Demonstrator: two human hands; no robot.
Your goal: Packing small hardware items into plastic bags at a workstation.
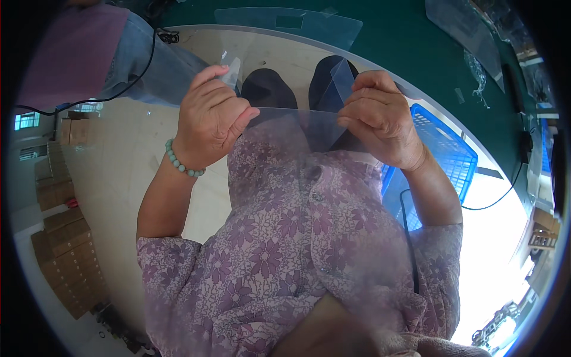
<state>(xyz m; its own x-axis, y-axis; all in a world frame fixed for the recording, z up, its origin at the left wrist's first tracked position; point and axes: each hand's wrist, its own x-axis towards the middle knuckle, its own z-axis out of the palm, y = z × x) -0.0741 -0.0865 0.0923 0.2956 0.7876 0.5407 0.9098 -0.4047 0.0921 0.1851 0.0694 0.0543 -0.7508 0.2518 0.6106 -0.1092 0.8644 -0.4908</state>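
Observation:
A thin clear plastic sheet [297, 123] is stretched between my two hands in front of my lap. My left hand [209, 116], with a beaded bracelet [173, 159] at the wrist, pinches its left side between thumb and fingers. A translucent flap [234, 72] sticks up beside that hand's forefinger. My right hand [380, 117] grips the sheet's right side with curled fingers, and a clear folded corner [341, 78] stands up past its knuckles. Through the sheet my dark shoes and patterned clothing show.
Beyond my hands runs the curved edge of a green-topped table [404, 41], where a clear plastic piece with a rectangular cut-out [327, 28] lies. A blue plastic crate [443, 137] stands at my right. Another person's jeans [143, 65] are at the far left, cardboard boxes [65, 238] behind.

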